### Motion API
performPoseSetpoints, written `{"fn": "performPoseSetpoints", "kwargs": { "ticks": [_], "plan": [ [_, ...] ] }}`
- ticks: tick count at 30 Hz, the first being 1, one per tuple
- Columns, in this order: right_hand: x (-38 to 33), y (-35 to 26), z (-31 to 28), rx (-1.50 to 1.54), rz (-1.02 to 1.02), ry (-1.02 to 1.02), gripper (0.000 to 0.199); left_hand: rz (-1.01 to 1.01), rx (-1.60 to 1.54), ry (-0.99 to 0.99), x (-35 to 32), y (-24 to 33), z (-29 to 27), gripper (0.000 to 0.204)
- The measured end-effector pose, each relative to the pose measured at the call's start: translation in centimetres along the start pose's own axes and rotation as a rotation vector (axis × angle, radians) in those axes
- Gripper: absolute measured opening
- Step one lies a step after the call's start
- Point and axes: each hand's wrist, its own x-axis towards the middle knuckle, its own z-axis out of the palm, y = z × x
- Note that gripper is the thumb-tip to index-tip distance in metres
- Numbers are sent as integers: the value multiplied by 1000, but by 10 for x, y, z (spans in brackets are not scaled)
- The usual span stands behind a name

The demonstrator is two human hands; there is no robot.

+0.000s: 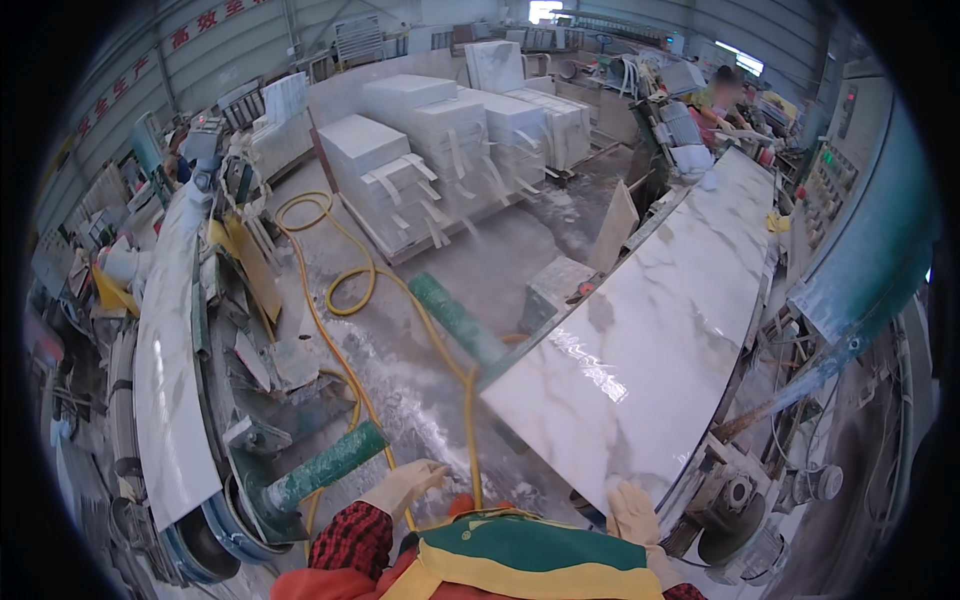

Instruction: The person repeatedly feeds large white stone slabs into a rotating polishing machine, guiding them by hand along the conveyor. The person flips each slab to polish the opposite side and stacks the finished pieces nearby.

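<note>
A long white marble-look slab (645, 330) with grey-brown veins and a wet shine lies on a machine bed, running from my right side to the far right. My right hand (630, 512), in a cream glove, rests with fingers extended at the slab's near end. My left hand (408, 485), in a similar glove, hangs in the air past the end of a green roller (330, 463), fingers loosely stretched and nothing visible in them. Below the hands shows the green and yellow apron (530, 545) that I wear.
A second pale slab (180, 375) lies along the left. Yellow hoses (468, 420) loop over the wet floor. Wrapped white stacks (440, 140) stand on pallets ahead. At the right are a control panel (830, 185) and a motor (725, 495). Another person (715, 100) works at the far right.
</note>
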Motion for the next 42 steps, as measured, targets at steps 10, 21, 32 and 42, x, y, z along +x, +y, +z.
{"fn": "performPoseSetpoints", "kwargs": {
  "ticks": [10,21,32,42],
  "plan": [
    [157,-37,49,64,-289,85,53,-252,-6,214,-82,-79,43,55],
    [341,-93,105,62,-634,248,39,-376,-147,398,-208,-124,144,43],
    [354,-94,108,118,-828,355,10,-333,-251,735,-233,-173,224,47],
    [349,-98,109,-432,-459,50,29,-576,-666,728,-300,-243,240,43]
  ]
}}
